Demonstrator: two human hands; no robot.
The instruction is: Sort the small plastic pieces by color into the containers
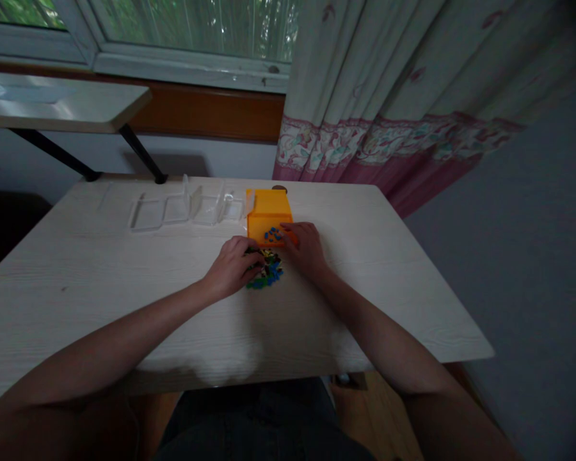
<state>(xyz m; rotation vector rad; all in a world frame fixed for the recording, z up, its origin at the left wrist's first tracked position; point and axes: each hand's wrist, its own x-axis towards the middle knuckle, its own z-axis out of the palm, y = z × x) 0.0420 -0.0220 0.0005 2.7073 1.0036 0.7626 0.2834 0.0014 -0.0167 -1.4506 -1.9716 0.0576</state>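
A small pile of blue, green, yellow and dark pieces lies on the table in front of an open orange-yellow box. Several blue pieces sit inside the front half of the box. My left hand bends over the left side of the pile, its fingers drawn together among the pieces; anything between the fingertips is too small to make out. At the front right corner of the box is my right hand, fingers curled over its rim beside the blue pieces. Whatever its fingertips hold is hidden.
Several clear plastic cases with raised lids stand in a row left of the box. A round brown object sits behind it. A raised shelf on black legs is at the back left. A curtain hangs behind the pale table.
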